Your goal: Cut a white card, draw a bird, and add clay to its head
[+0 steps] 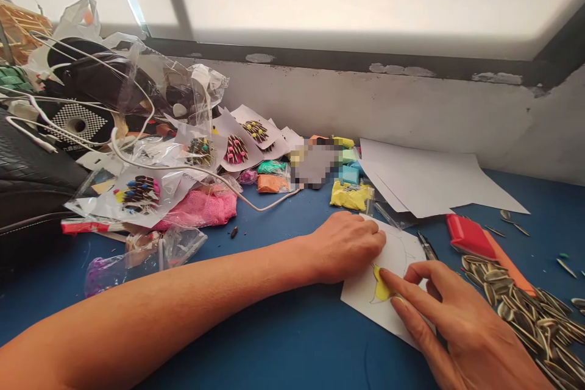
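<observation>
Lower right, yellow clay (381, 286) covers one patch of my paper (359, 300), other outlines (405, 248) bare, left hand (350, 245) curled (its grip I can't tell), right hand (457, 304) unclenched, fingertip on the clay.

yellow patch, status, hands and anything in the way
Right hand touching yellow patch. Left hand curled on paper, hiding part of it. Yellow patch flat on paper. Sunflower seeds beside paper, clear of yellow patch.

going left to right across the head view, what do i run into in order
Checkered disc → pink cloth → orange packet → left hand → yellow piece on the white paper → right hand → main pile of striped seeds.
</observation>
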Demonstrator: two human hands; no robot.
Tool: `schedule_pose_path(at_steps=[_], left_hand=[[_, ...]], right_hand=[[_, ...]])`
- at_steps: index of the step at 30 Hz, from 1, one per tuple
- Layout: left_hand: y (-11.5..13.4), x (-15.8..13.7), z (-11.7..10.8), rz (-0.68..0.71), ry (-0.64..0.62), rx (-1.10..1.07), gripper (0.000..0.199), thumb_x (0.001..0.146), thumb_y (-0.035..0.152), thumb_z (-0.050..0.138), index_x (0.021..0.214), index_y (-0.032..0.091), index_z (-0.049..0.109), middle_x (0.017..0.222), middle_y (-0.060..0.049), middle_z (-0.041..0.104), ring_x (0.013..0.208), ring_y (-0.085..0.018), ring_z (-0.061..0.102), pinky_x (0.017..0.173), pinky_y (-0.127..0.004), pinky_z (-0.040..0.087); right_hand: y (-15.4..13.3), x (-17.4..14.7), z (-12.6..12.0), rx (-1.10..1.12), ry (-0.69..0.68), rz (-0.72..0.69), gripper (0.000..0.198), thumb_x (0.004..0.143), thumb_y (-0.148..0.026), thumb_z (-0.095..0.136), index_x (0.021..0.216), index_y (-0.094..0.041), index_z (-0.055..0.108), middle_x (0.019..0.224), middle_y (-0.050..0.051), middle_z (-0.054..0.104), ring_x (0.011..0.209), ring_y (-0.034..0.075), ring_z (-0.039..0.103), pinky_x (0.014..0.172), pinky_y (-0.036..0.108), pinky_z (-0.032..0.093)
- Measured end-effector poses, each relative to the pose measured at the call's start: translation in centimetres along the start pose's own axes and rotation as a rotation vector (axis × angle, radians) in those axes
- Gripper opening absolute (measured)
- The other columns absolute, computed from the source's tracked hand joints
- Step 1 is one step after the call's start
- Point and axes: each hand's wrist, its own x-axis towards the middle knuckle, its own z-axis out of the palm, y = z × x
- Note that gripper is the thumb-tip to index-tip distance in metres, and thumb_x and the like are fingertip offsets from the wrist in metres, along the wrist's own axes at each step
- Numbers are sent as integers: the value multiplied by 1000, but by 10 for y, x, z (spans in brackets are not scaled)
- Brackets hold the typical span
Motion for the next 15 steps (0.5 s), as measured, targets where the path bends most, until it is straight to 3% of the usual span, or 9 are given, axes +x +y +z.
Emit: schedule_pose_path(at_steps=[9,15], left_hand=[[1,0,-1,-6,-20,-18,14,96,17,47,98,12,60,89,-8,65,83,-20,64,66,-31,47],[1,0,-2,-9,-20,-17,17,96,15,45,98,12,61,88,-7,65,82,-21,64,64,-32,47]], right_hand=[[0,5,3,-59,-69,-19,36,100,-36,40,112,-22,71,89,8,63,64,15,62,58,27,53],[1,6,3,-18,-3,43,38,101,-38,39,115,-22,71,90,7,63,68,15,64,59,26,54]])
